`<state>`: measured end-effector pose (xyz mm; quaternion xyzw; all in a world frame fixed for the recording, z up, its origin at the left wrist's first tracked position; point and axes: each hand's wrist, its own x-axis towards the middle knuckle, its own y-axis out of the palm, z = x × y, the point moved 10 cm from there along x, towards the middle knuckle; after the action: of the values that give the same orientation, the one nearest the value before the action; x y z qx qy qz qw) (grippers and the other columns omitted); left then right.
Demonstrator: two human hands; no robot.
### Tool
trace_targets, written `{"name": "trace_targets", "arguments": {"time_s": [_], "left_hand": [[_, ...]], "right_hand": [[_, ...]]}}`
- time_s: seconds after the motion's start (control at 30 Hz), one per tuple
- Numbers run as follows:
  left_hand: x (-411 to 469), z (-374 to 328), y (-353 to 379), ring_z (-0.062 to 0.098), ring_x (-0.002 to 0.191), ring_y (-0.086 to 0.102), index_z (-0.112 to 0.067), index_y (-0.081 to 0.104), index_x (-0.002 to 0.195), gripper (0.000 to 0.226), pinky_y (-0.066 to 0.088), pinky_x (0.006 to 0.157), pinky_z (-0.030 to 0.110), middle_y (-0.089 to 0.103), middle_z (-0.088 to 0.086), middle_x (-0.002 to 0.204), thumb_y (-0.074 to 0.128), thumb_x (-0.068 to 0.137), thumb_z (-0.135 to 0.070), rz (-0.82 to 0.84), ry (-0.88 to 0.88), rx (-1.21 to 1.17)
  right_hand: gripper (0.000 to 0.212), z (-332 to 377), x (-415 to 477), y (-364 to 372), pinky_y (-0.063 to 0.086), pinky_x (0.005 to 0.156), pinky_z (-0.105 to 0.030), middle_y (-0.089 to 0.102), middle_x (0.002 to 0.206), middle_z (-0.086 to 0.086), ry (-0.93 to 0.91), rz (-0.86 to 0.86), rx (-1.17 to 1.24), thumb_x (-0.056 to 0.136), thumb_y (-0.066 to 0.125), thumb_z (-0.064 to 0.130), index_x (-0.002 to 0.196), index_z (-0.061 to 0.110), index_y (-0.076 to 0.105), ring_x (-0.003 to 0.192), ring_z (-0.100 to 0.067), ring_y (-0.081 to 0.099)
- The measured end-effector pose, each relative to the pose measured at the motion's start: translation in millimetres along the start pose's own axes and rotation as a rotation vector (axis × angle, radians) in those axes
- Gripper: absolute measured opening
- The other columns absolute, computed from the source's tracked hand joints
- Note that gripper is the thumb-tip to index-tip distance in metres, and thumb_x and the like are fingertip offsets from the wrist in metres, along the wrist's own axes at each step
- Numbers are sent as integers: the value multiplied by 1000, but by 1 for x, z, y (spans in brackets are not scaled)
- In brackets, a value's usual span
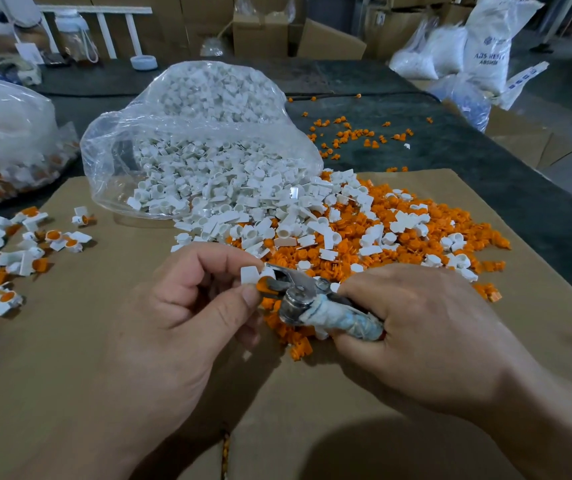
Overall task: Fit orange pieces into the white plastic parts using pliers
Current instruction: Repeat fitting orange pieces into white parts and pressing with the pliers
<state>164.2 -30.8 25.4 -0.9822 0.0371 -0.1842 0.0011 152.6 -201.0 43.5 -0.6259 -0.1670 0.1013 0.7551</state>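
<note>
My left hand (194, 306) pinches a white plastic part (250, 274) with an orange piece (263, 285) at its lower edge. My right hand (416, 327) grips the taped handles of metal pliers (307, 299), whose jaws close around the orange piece and the white part. Behind the hands lies a heap of loose orange pieces (315, 261) mixed with white parts (277, 223). These spill from an open clear bag (191, 140).
Fitted white-and-orange parts (11, 251) lie scattered at the left on the cardboard sheet (139, 393). A second clear bag (4, 140) sits far left. Stray orange pieces (353, 136) dot the dark table behind. Boxes and white sacks (485, 46) stand in the background.
</note>
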Motion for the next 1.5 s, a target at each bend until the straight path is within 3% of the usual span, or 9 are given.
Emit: {"name": "trace_targets", "arguments": {"time_s": [0.3,0.47,0.57,0.73,1.0,1.1,1.2,1.37,1.5], "left_hand": [[-4,25,-12,15,58,68,-31,68,75,26,53,58,37,73,-1,69,66,58,-50,-70,-227,189],[-8,33,1,20,74,75,-19,64,62,6,58,57,29,77,1,88,70,63,-19,-19,-282,91],[-8,31,2,27,73,75,-22,67,61,9,58,62,37,77,7,83,76,60,-23,-14,-297,41],[-8,27,9,22,63,69,-21,72,77,35,55,57,25,72,15,73,87,51,-40,34,-284,-40],[-14,34,26,23,62,69,-24,76,89,53,56,58,27,71,10,73,92,51,-56,201,-344,-70],[-17,35,27,26,59,68,-24,74,86,48,55,55,33,69,9,70,91,55,-57,231,-341,-53],[-16,27,21,20,63,69,-29,73,92,54,57,54,32,69,3,74,87,55,-66,217,-257,59],[-17,12,22,25,68,69,-38,69,104,57,59,65,57,70,0,81,75,64,-77,232,-100,242],[-14,-10,29,9,65,63,-47,63,103,39,53,56,25,65,-15,79,69,72,-70,248,71,421]], "right_hand": [[71,-18,8,14,39,79,-33,53,94,14,67,25,-154,74,16,81,115,35,52,87,-12,44],[77,-15,11,19,37,85,-35,54,104,9,71,33,-172,73,14,80,118,31,52,97,-15,45],[68,-10,10,11,36,93,-36,51,111,9,32,-5,-134,78,20,75,118,30,52,105,-15,44],[28,31,3,-18,47,77,-40,62,93,5,-192,-242,50,91,47,42,97,20,63,87,-18,57],[25,45,0,-4,44,69,-26,65,89,3,-302,-183,-105,77,79,20,99,18,68,77,-14,57],[24,42,0,1,32,69,-19,63,91,4,-287,-126,-83,80,77,20,102,19,66,80,-12,54],[14,42,-1,-1,46,71,-27,63,91,1,-268,-84,58,88,66,16,102,15,66,82,-16,56],[22,38,-2,-8,46,67,-33,58,83,8,-243,-79,213,98,45,31,92,20,63,77,-10,51],[19,34,-3,-13,40,64,-24,53,76,14,-238,-140,309,97,47,33,85,25,61,74,-4,48]]}}
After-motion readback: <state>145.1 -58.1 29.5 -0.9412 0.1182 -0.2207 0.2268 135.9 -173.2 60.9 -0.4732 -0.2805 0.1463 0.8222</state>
